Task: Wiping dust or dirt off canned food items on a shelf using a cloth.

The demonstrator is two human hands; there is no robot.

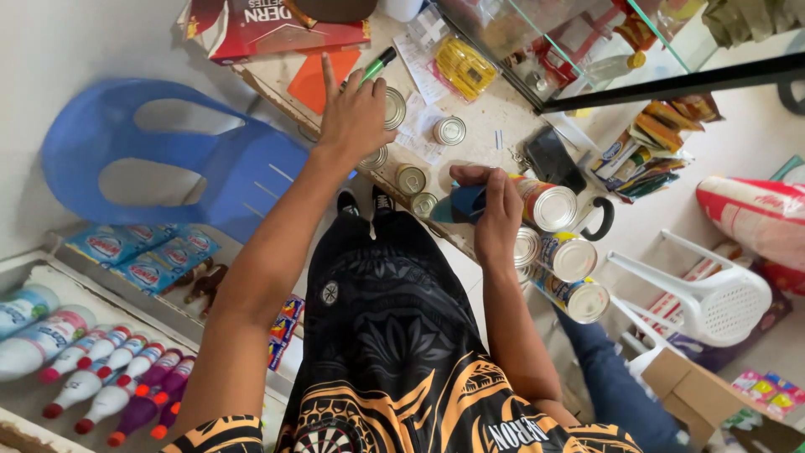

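My left hand [356, 113] reaches out over the worn counter [495, 117], fingers spread, and holds a green marker [379, 65]; it rests by a tin can [393, 107]. My right hand [496, 210] grips a large labelled can [537, 203] lying on its side at the counter's near edge. Under that can, three similar large cans [570, 268] lie stacked. Several small tins [411, 179] stand between my two hands, one more [449, 130] farther back.
A blue plastic chair [176, 159] stands at left, a white plastic chair [713, 294] at right. A red box [277, 29] and orange card [314, 80] lie on the counter's far end. Bottles [109, 377] fill a shelf lower left. A glass case [587, 50] sits upper right.
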